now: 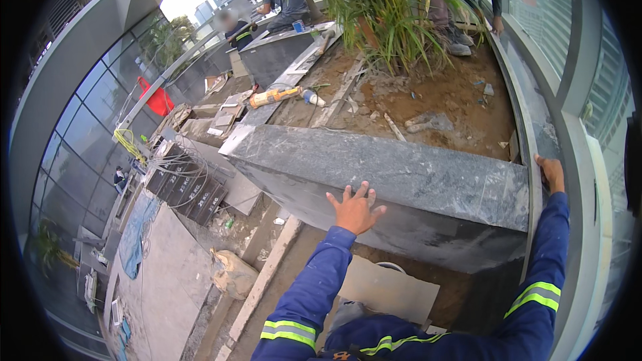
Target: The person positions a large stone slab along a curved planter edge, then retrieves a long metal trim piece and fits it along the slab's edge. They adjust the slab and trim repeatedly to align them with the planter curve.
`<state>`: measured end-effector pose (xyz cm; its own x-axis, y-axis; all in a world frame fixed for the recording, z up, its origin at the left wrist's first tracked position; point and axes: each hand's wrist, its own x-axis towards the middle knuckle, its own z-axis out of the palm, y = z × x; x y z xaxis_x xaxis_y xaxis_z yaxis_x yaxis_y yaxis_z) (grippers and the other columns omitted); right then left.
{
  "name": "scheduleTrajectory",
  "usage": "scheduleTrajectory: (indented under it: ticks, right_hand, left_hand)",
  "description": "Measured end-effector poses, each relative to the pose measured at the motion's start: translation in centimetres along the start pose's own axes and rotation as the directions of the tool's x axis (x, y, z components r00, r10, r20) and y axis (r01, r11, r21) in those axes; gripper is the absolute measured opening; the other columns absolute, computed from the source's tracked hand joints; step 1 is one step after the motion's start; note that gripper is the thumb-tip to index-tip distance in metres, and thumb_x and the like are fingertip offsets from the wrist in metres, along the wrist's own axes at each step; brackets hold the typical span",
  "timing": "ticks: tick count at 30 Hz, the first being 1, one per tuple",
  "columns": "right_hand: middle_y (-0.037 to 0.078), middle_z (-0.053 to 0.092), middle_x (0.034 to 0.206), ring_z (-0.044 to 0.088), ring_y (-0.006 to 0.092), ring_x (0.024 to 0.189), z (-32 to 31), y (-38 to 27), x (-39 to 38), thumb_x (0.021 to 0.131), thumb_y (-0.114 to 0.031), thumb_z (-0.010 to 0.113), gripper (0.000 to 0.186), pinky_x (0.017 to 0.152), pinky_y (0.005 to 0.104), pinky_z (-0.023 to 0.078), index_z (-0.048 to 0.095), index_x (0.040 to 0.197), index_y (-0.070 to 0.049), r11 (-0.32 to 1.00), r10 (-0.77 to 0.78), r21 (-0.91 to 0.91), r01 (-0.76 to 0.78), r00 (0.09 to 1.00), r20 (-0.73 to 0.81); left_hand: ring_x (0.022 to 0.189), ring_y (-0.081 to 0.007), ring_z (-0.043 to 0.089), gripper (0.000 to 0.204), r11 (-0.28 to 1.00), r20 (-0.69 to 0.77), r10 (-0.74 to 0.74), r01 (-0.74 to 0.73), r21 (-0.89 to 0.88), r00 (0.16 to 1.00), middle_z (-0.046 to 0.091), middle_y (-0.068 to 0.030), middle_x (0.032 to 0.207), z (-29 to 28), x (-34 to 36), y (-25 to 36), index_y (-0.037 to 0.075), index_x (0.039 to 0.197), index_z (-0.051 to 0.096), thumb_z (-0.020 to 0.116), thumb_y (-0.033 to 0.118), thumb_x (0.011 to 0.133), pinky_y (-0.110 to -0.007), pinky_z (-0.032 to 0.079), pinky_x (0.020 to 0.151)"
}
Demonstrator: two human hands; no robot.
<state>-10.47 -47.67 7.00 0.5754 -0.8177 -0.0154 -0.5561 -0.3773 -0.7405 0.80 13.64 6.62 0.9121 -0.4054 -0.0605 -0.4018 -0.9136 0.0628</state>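
Note:
A long grey stone slab (381,164) caps the low dark wall (428,230) in front of me. My left hand (358,208) is open, palm down with fingers spread, at the slab's near edge; whether it presses on the stone I cannot tell. To the right, my right hand (552,172) curls over the narrow grey ledge (533,204) beside the slab's right end. Some of its fingers are hidden. Dust and pale smears mark the slab's top.
Behind the slab lies a soil bed (455,107) with a leafy plant (381,13). An orange power tool (274,97) rests at the far left. Stacked dark blocks (187,184) and a sack (233,274) stand left. A board (388,291) lies below; co-workers (287,3) are beyond.

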Motion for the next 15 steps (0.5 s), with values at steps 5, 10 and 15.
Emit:
scheduleTrajectory:
  ticks: [5, 10, 15]
  right_hand:
    - [0.017, 0.061, 0.058, 0.059, 0.0286, 0.053, 0.0, -0.27, -0.19, 0.087, -0.044, 0.078, 0.059, 0.059, 0.0457, 0.042, 0.069, 0.068, 0.011, 1.0, 0.007, 0.008, -0.007, 1.0, -0.001]
    - [0.016, 0.06, 0.057, 0.058, 0.0282, 0.051, 0.1, -0.09, -0.02, 0.088, -0.043, 0.077, 0.058, 0.058, 0.046, 0.04, 0.068, 0.067, 0.01, 0.999, -0.026, 0.038, 0.025, 1.0, 0.009]
    - [0.015, 0.059, 0.056, 0.056, 0.028, 0.049, 0.28, 0.46, 0.47, 0.089, -0.042, 0.076, 0.057, 0.056, 0.0464, 0.04, 0.067, 0.065, 0.009, 0.999, -0.022, 0.031, 0.022, 1.0, 0.001]
  left_hand:
    - [0.154, -0.0487, 0.035, 0.069, 0.999, -0.014, 0.01, -0.011, -0.037, 1.0, 0.039, -0.0026, 0.172, 0.08, -0.06, -0.09, 0.018, 0.152, 0.062, 0.061, 0.063, 0.099, -0.089, 0.006, 0.116]
    - [0.153, -0.0493, 0.036, 0.07, 0.999, -0.022, 0.016, -0.017, -0.043, 1.0, 0.04, -0.0033, 0.171, 0.11, -0.11, -0.09, 0.017, 0.151, 0.062, 0.062, 0.062, 0.099, -0.089, 0.006, 0.116]
    - [0.153, -0.0502, 0.036, 0.069, 0.998, -0.027, 0.015, -0.016, -0.061, 1.0, 0.04, -0.0045, 0.171, 0.01, -0.15, -0.03, 0.015, 0.15, 0.063, 0.062, 0.061, 0.099, -0.089, 0.007, 0.116]
